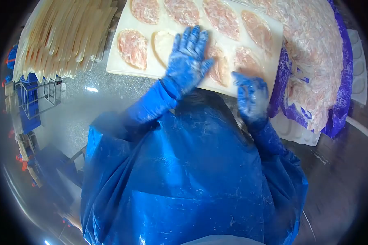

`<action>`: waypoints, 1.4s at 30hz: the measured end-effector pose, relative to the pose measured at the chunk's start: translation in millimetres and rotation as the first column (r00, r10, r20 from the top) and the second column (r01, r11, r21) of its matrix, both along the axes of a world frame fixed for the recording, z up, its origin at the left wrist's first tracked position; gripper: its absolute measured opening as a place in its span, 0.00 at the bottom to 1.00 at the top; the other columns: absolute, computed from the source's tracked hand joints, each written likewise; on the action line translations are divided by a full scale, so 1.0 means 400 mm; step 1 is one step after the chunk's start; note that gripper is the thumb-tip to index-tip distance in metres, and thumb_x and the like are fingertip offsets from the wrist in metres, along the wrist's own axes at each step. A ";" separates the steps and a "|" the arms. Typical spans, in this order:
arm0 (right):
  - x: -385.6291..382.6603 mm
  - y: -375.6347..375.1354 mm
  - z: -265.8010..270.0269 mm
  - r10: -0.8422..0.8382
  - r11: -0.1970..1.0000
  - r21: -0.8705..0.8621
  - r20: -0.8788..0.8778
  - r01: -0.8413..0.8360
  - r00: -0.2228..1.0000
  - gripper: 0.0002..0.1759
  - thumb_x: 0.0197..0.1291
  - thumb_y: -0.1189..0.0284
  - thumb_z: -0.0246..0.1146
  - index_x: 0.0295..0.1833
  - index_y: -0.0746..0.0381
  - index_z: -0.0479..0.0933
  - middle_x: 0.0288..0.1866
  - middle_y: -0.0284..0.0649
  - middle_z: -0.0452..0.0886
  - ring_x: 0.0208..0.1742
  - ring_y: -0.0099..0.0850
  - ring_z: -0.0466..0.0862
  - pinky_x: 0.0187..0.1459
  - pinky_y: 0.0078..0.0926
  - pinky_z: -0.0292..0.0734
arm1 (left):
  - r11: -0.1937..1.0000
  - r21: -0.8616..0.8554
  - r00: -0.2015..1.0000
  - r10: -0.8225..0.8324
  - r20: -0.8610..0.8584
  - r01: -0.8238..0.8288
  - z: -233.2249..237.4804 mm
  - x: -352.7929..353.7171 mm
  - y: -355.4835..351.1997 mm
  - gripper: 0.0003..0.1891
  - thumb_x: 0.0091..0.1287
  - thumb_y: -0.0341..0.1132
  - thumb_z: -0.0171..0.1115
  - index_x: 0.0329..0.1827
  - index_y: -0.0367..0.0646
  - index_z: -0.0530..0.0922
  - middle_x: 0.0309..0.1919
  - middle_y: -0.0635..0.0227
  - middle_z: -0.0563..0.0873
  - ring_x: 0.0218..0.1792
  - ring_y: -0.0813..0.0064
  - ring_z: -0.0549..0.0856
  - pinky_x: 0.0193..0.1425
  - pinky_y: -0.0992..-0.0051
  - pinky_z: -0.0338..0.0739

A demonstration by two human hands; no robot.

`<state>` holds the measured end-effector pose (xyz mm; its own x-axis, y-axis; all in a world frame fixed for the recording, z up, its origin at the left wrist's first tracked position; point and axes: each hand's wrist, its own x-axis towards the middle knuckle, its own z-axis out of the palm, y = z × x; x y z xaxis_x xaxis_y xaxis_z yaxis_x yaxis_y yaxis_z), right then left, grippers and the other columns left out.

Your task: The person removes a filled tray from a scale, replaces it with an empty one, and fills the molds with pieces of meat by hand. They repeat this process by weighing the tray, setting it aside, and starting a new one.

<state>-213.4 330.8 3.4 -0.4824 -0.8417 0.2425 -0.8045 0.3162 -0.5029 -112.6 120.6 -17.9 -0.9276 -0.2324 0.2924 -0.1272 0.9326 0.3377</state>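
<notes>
A white moulding board (112, 57) with leaf-shaped hollows lies in front of me. Several hollows hold pale pink minced meat (133, 48); one hollow (161, 45) beside my left hand shows bare white. My left hand (187, 61), in a wet blue glove smeared with white, lies flat over the board with fingers stretched out. It partly covers that bare hollow and borders a meat portion (217, 67). My right hand (252, 94), gloved alike, is at the board's near right edge, just below another portion (246, 60). Its fingers are curled; anything inside them is hidden.
A large heap of minced meat (310, 61) lies on purple sheeting (344, 77) at the right. White trays with hollows (357, 61) stick out beyond it. Many long pale strips (65, 36) are stacked at the upper left. A metal frame (39, 96) stands below them.
</notes>
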 end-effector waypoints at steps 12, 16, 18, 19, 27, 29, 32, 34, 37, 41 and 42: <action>-0.370 -0.218 -0.078 -0.102 0.985 0.067 -0.510 0.158 0.854 0.36 0.72 0.52 0.52 0.80 0.52 0.55 0.81 0.49 0.56 0.81 0.47 0.56 0.78 0.46 0.47 | 0.866 0.393 0.938 -0.345 0.020 0.310 0.034 -0.044 0.125 0.42 0.71 0.48 0.57 0.82 0.41 0.49 0.81 0.52 0.51 0.81 0.52 0.50 0.82 0.56 0.42; -0.419 -0.274 -0.133 -0.117 0.982 0.077 -0.463 0.172 0.878 0.39 0.71 0.48 0.50 0.81 0.52 0.52 0.83 0.49 0.52 0.82 0.47 0.51 0.80 0.47 0.43 | 0.917 0.346 0.971 -0.139 -0.195 0.201 0.031 -0.119 0.041 0.39 0.71 0.48 0.60 0.79 0.39 0.57 0.78 0.50 0.60 0.79 0.50 0.56 0.81 0.52 0.45; -0.436 -0.274 -0.186 -0.067 0.996 0.023 -0.462 0.088 0.884 0.38 0.71 0.47 0.49 0.81 0.51 0.53 0.82 0.47 0.54 0.81 0.47 0.54 0.79 0.48 0.44 | 0.986 0.159 0.956 0.001 -0.294 0.048 0.021 -0.226 -0.034 0.38 0.70 0.50 0.60 0.78 0.38 0.60 0.76 0.46 0.63 0.77 0.46 0.61 0.80 0.50 0.50; -0.432 -0.270 -0.180 -0.091 0.992 0.031 -0.475 0.121 0.875 0.38 0.71 0.47 0.49 0.81 0.51 0.53 0.82 0.47 0.54 0.81 0.47 0.54 0.79 0.48 0.44 | 0.997 0.073 0.936 0.055 -0.349 -0.031 0.010 -0.282 -0.054 0.38 0.70 0.52 0.60 0.77 0.37 0.61 0.75 0.45 0.64 0.76 0.45 0.62 0.79 0.49 0.51; -0.582 0.040 -0.094 0.141 0.871 -0.431 0.679 0.236 0.720 0.21 0.66 0.65 0.65 0.62 0.60 0.77 0.60 0.44 0.81 0.59 0.41 0.80 0.66 0.35 0.72 | 0.991 -0.130 0.996 -0.048 -0.069 0.039 -0.036 -0.318 -0.083 0.38 0.70 0.51 0.60 0.77 0.40 0.61 0.75 0.46 0.65 0.75 0.48 0.64 0.79 0.52 0.52; -0.612 0.106 -0.098 0.435 0.790 -0.529 0.840 0.309 0.323 0.19 0.64 0.66 0.65 0.59 0.61 0.80 0.56 0.42 0.83 0.55 0.38 0.82 0.62 0.32 0.75 | 0.992 -0.121 0.997 -0.053 -0.051 0.046 -0.027 -0.317 -0.075 0.38 0.69 0.51 0.60 0.77 0.41 0.61 0.75 0.46 0.64 0.75 0.49 0.64 0.79 0.52 0.52; -0.639 0.073 -0.175 -0.309 0.946 -0.100 0.018 0.310 0.951 0.19 0.62 0.65 0.66 0.56 0.62 0.81 0.51 0.38 0.84 0.50 0.32 0.84 0.54 0.30 0.79 | 0.987 -0.160 1.000 -0.014 -0.023 0.010 -0.019 -0.319 -0.069 0.38 0.69 0.51 0.60 0.77 0.40 0.62 0.75 0.47 0.64 0.75 0.49 0.63 0.80 0.54 0.52; -0.672 0.074 -0.190 -0.324 0.946 -0.002 -0.071 0.324 0.944 0.19 0.58 0.66 0.68 0.53 0.62 0.82 0.49 0.34 0.84 0.48 0.25 0.83 0.49 0.25 0.79 | 0.988 -0.155 1.000 -0.019 -0.024 0.015 -0.020 -0.316 -0.071 0.38 0.69 0.51 0.60 0.77 0.40 0.61 0.75 0.47 0.64 0.75 0.48 0.63 0.79 0.53 0.52; -0.695 0.142 -0.190 0.111 0.898 -0.368 0.722 0.243 0.683 0.18 0.56 0.67 0.70 0.52 0.62 0.82 0.47 0.33 0.84 0.41 0.22 0.81 0.43 0.23 0.77 | 0.989 -0.149 0.999 -0.022 -0.033 0.016 -0.019 -0.319 -0.074 0.38 0.69 0.52 0.60 0.77 0.41 0.61 0.75 0.47 0.64 0.75 0.48 0.64 0.79 0.53 0.52; -0.620 0.220 -0.093 -0.249 0.741 -0.323 0.682 0.589 0.688 0.12 0.62 0.70 0.68 0.50 0.60 0.82 0.38 0.30 0.82 0.33 0.18 0.78 0.34 0.17 0.74 | 0.990 -0.139 0.998 -0.028 -0.058 0.020 -0.023 -0.312 -0.076 0.38 0.69 0.52 0.60 0.78 0.43 0.61 0.75 0.47 0.64 0.74 0.47 0.64 0.79 0.52 0.54; -0.613 0.240 -0.091 -0.245 0.748 -0.322 0.678 0.580 0.693 0.12 0.62 0.70 0.68 0.50 0.60 0.82 0.38 0.30 0.82 0.33 0.18 0.78 0.34 0.17 0.74 | 0.990 -0.141 0.998 -0.018 -0.052 0.011 -0.023 -0.312 -0.075 0.38 0.68 0.53 0.60 0.78 0.44 0.62 0.75 0.48 0.64 0.74 0.47 0.64 0.78 0.52 0.55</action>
